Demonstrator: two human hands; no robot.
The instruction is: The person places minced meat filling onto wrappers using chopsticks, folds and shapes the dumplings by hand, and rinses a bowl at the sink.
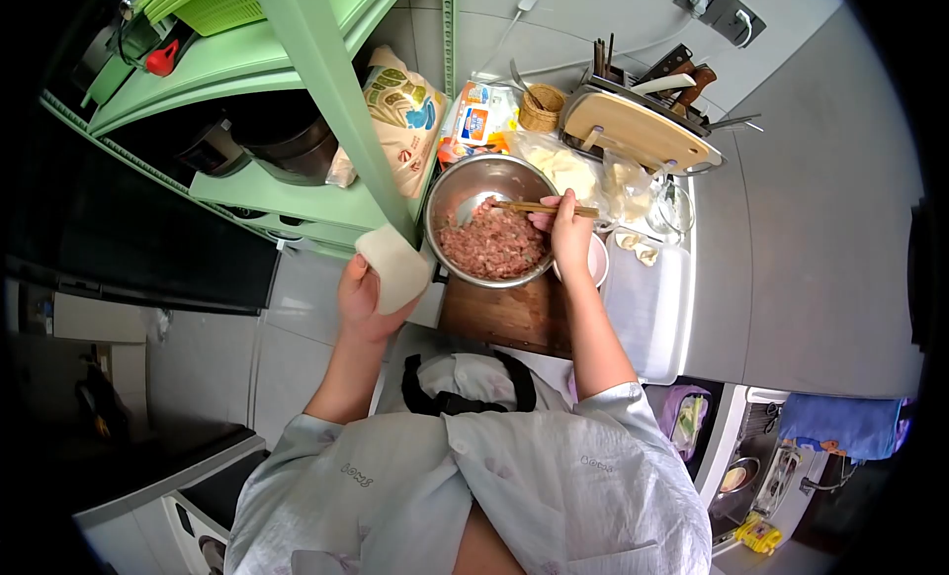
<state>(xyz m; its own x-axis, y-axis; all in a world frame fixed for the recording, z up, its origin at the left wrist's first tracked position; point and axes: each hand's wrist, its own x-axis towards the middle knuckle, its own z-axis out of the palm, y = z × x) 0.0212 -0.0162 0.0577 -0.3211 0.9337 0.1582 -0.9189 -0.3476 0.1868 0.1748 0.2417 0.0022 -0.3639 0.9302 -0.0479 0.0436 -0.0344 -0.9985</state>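
Left hand [364,300] raised left of the bowl, off the bench, fingers and palm supporting a thin, pale, floppy sheet [395,266] with rounded corners; nothing lies on the sheet. Right hand [565,231] closed in a narrow grip on a pair of wooden chopsticks [585,211], held over the right rim of the steel bowl [444,191]. Chopstick tips reach left, at the upper edge of the minced meat [491,244]. Whether they pinch any meat, cannot tell.

Meat is pink, coarse, flecked with paler bits; it fills the lower and right parts of the bowl, leaving bare metal at upper left. Brown wooden board [506,316] shows just below the bowl, on the near side. A white bowl [597,263] sits right of the steel one, partly hidden by the right hand and forearm.

Farther right, a translucent tray [643,323] with small pale folded pieces [636,247] at its far end. Beyond the steel bowl: clear plastic bags with pale contents [556,168], a small woven basket [541,109] holding a fork, and a rack with a light cutting board [638,130] and knives. Green shelving [326,110] stands at left, a large printed sack [405,105] on it.
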